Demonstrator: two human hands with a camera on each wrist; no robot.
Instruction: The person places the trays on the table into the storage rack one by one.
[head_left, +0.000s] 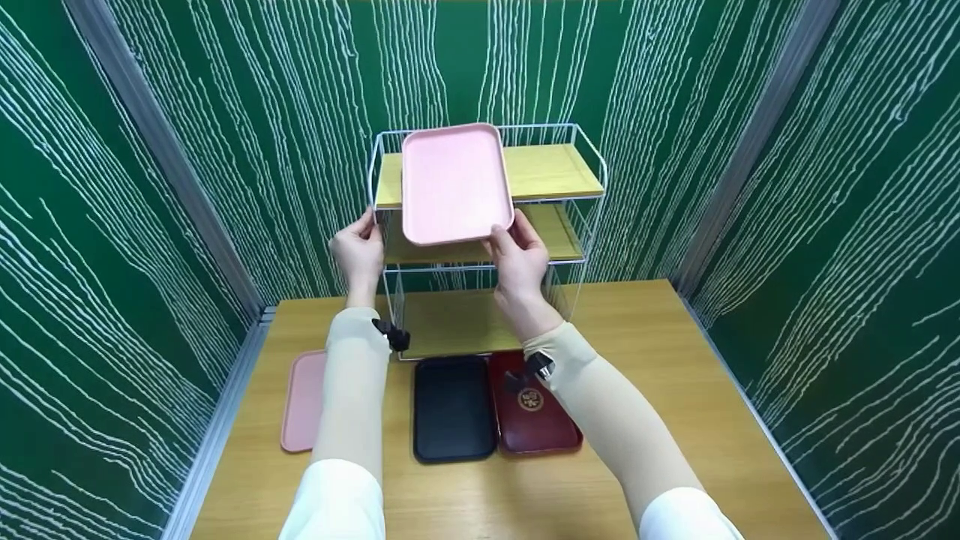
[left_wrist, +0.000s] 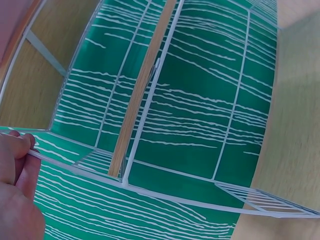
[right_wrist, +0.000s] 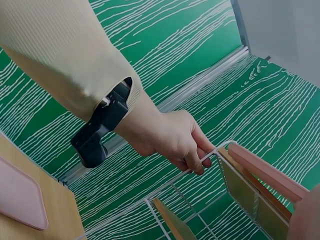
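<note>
A person's left hand (head_left: 358,251) pinches the front left post of a white wire rack with yellowish wooden shelves (head_left: 551,169). In the left wrist view, the fingers (left_wrist: 30,175) curl round that thin white post (left_wrist: 200,203). With thumb and fingers, the right hand (head_left: 520,262) holds a pink tray (head_left: 456,184) by its lower right corner. The tray is tilted, its inside facing the head camera, and hides part of the top and middle shelves. From the right wrist view, the tray (right_wrist: 267,172) appears edge-on beside the top shelf; whether they touch, I cannot tell.
On the wooden table (head_left: 637,420), a second pink tray (head_left: 302,401) lies at the left, partly behind the left forearm. A black tray (head_left: 454,409) and a dark red tray (head_left: 540,427) lie side by side before the rack. Green walls with white lines (head_left: 840,187) enclose the table.
</note>
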